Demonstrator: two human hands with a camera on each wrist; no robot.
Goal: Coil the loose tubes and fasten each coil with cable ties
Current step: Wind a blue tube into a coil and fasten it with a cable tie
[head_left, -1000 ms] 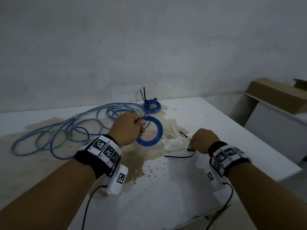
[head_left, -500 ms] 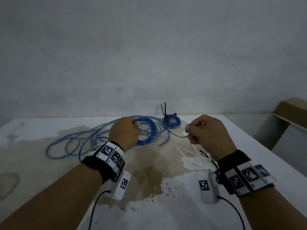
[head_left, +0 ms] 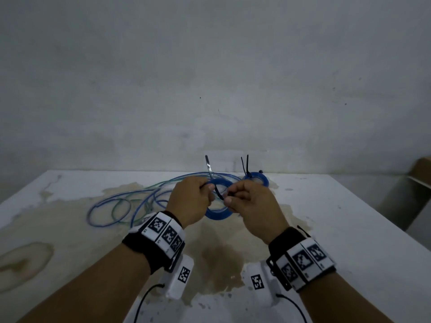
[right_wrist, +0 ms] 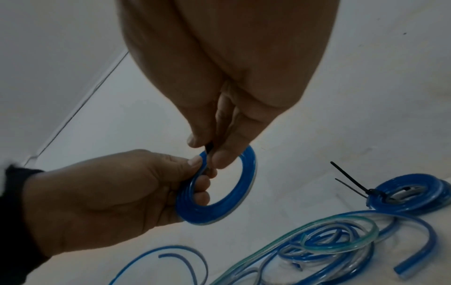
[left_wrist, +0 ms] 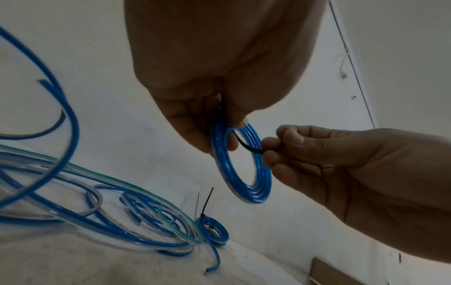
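Note:
My left hand (head_left: 193, 199) grips a small coil of blue tube (head_left: 218, 214) above the table, thumb on its rim (left_wrist: 262, 185). A black cable tie (left_wrist: 249, 147) passes through the coil's hole. My right hand (head_left: 247, 203) pinches one end of it (right_wrist: 209, 149) right beside the left fingers. The tie's other end (head_left: 208, 166) sticks up past my left hand. A second blue coil (head_left: 255, 179), bound with black ties, lies on the table behind. Loose blue and greenish tubes (head_left: 130, 203) sprawl to the left.
The white table (head_left: 326, 217) has a large brown stain in the middle and ends at a grey wall behind. A cardboard box (head_left: 422, 169) sits off the table's right side. Loose tube ends (right_wrist: 341, 237) lie just below the held coil.
My right hand lifted a black cable tie off the table and brought it to the coil. Both hands rose and closed together, and the tie now runs through the coil.

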